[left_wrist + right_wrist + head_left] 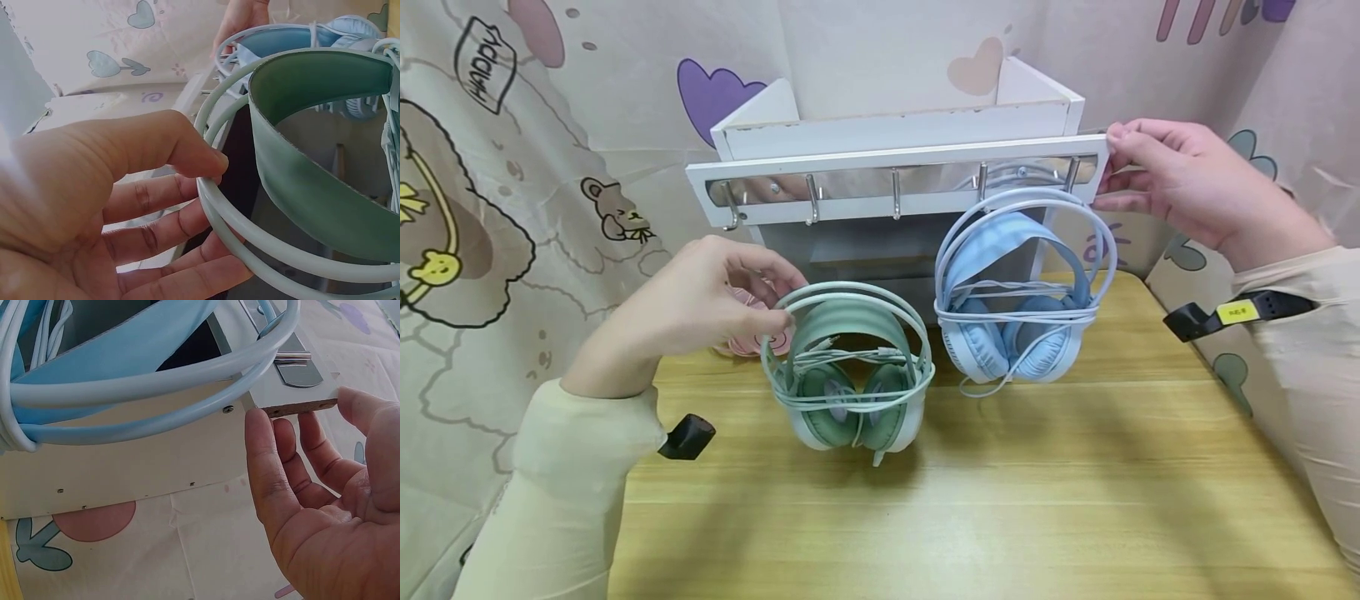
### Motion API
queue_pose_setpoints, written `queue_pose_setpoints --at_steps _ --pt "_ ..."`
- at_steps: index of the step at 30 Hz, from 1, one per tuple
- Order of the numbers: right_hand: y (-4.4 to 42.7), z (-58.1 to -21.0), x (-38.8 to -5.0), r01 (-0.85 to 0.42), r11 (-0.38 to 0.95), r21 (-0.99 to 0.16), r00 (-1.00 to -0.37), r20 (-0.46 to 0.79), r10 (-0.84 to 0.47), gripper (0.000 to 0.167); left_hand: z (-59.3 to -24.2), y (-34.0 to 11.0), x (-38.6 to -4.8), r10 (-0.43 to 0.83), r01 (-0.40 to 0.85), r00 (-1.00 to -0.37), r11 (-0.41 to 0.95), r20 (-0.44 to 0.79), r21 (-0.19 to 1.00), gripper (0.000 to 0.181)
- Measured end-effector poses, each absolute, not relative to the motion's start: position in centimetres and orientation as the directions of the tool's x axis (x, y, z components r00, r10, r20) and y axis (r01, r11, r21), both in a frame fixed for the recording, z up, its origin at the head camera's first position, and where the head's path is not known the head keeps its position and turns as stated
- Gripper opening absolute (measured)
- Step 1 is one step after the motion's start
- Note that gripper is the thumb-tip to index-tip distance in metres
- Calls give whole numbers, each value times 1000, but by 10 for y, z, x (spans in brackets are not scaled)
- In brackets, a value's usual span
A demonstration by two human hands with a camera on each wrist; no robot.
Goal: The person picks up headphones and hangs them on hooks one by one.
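My left hand (692, 292) pinches the outer band of the green headphones (853, 321) between thumb and fingers. They hang upright over the table, below and in front of the hook rack, with their cable wrapped around them. In the left wrist view, the thumb presses on the pale double tube (250, 234) beside the green headband (294, 169). Blue headphones (1000, 242), also wrapped in their cable, hang at the rack's right side. My right hand (1195, 183) grips the right end of the white hook rack (850, 208); the right wrist view shows fingers and thumb at its raw end (300, 407).
The rack, with several metal hooks (896, 192), fronts a white shelf unit (895, 133) on a wooden table (1000, 492). A pink object (752, 337) is partly hidden behind my left hand. Patterned cloth (880, 50) surrounds the table at the back and sides.
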State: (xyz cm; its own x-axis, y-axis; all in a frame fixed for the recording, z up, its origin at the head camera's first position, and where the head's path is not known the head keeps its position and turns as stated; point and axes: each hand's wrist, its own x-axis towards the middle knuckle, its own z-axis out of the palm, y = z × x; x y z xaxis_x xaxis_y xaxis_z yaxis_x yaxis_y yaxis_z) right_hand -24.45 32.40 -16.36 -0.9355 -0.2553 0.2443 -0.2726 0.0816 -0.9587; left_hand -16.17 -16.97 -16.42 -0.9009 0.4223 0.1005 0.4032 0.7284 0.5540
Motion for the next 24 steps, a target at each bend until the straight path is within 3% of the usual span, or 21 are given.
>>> queue_pose_setpoints --at_steps 5,10,24 --pt "324 -163 -244 -271 131 -954 -941 234 -246 28 -155 -170 -162 388 410 -909 769 152 490 27" --pt "325 -164 -244 -271 82 -959 -935 242 -261 28 -147 -170 -165 389 421 -905 772 170 476 26" --pt "324 -163 -244 -272 150 -950 -944 233 -235 26 -128 -168 -173 362 412 -911 757 199 507 26"
